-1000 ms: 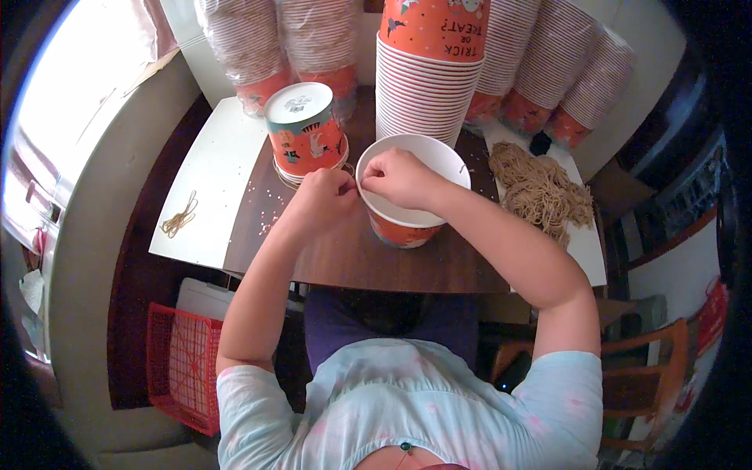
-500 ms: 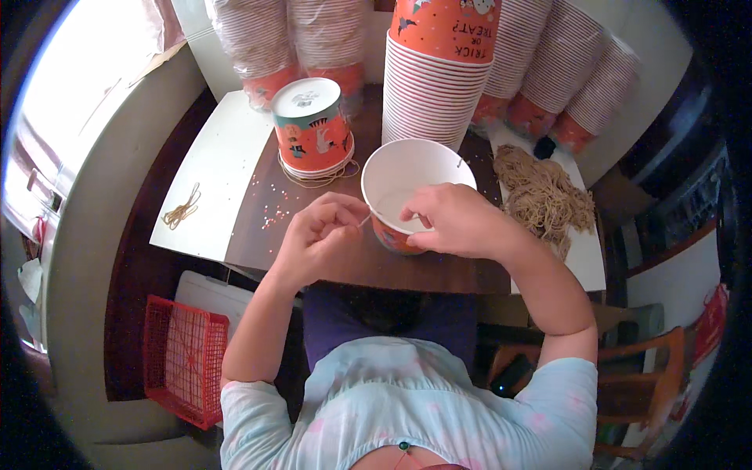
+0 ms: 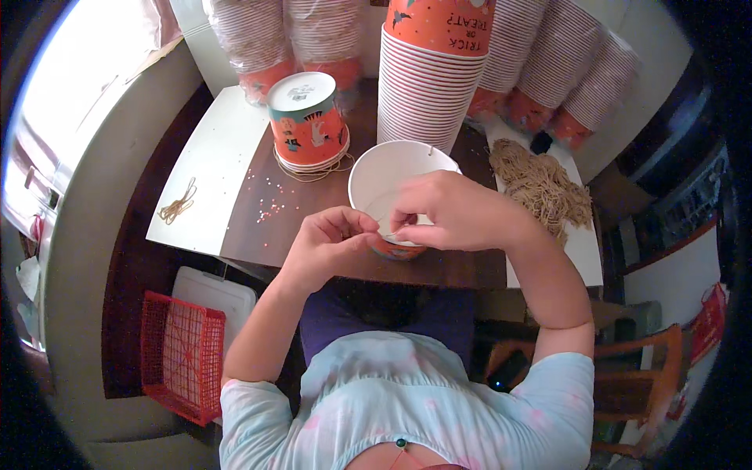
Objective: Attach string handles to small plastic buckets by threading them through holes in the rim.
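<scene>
A paper bucket (image 3: 380,176), white inside with an orange printed outside, stands mouth up at the table's near edge. At its near rim the fingertips of both hands come close together. My left hand (image 3: 329,239) pinches a thin cord (image 3: 384,229) at the left of that rim. My right hand (image 3: 454,211) reaches over the mouth from the right, thumb and fingers pinched on the same cord; its upper fingers are slightly blurred. A small dark bit of cord shows at the far rim. The hands hide part of the near rim.
Upside-down orange buckets (image 3: 309,133) stand at left, cord round their base. Behind is a tall nested stack (image 3: 431,98), with plastic-wrapped stacks (image 3: 325,35) farther back. A tan cord heap (image 3: 540,184) lies right, a small cord bundle (image 3: 178,204) left. Tiny scraps dot the table; a red basket (image 3: 184,356) sits below.
My left hand has moved right toward my right hand, and their fingertips now nearly meet at the near rim. The bucket has shifted slightly left. The whole view has shifted a little.
</scene>
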`<state>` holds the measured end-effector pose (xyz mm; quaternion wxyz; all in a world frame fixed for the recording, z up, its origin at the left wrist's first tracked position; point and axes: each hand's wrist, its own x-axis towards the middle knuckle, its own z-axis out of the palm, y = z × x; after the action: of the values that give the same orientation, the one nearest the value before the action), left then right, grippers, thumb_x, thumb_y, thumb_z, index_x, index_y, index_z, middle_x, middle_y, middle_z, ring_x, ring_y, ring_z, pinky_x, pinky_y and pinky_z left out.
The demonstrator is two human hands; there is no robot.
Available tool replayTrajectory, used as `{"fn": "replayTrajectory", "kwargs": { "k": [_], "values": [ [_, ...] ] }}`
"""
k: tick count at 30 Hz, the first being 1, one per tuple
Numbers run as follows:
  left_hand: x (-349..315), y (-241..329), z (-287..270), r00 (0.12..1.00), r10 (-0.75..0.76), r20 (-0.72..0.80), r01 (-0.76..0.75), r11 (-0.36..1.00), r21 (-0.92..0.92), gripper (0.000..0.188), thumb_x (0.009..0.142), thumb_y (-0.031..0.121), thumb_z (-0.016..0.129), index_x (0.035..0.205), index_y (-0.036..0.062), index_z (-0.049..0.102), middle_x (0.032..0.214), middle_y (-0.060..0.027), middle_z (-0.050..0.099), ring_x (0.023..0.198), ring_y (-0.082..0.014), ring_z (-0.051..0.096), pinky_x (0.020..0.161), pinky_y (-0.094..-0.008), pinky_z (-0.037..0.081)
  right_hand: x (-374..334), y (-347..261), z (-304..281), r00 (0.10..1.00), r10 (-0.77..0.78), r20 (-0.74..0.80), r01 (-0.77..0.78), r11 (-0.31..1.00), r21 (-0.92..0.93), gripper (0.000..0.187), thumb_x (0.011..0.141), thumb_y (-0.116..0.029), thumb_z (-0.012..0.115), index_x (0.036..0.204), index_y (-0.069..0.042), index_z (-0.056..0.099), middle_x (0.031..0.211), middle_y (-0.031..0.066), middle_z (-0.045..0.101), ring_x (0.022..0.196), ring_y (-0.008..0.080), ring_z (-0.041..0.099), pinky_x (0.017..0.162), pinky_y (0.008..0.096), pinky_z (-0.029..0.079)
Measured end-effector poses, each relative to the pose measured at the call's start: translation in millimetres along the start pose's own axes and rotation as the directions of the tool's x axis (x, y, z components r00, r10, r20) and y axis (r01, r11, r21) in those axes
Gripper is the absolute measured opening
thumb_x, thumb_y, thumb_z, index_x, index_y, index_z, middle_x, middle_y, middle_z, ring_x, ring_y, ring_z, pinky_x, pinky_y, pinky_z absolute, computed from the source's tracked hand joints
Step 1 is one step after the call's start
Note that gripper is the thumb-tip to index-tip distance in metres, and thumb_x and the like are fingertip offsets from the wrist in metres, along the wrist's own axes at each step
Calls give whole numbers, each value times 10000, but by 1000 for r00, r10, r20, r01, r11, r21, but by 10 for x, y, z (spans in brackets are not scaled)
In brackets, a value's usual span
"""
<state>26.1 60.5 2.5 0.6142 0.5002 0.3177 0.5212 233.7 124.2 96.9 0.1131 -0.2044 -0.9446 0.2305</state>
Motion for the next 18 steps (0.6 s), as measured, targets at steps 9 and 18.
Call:
{"fn": "replayTrajectory", "kwargs": {
  "k": [9, 18],
  "values": [
    [-82, -9, 63, 1000, 10, 7, -11, 995, 103, 129, 856, 48, 645, 954, -6, 581, 895, -26, 642, 810, -68, 600, 728, -197, 476, 275, 64, 177, 995, -52, -86, 70, 972, 226, 132, 739, -137, 677, 811, -32, 639, 806, 87, 634, 764, 210, 615, 690, 310, 487],
    [-98, -77, -16, 997, 72, 15, -72, 997, 32, 97, 869, 61, 620, 897, -1, 552, 869, -27, 623, 815, -81, 589, 756, -217, 467, -68, -66, 306, 856, -126, -502, 24, 979, -205, 129, 708, -81, 697, 829, -74, 653, 891, 60, 593, 891, 255, 560, 827, 387, 423]
  ]
}}
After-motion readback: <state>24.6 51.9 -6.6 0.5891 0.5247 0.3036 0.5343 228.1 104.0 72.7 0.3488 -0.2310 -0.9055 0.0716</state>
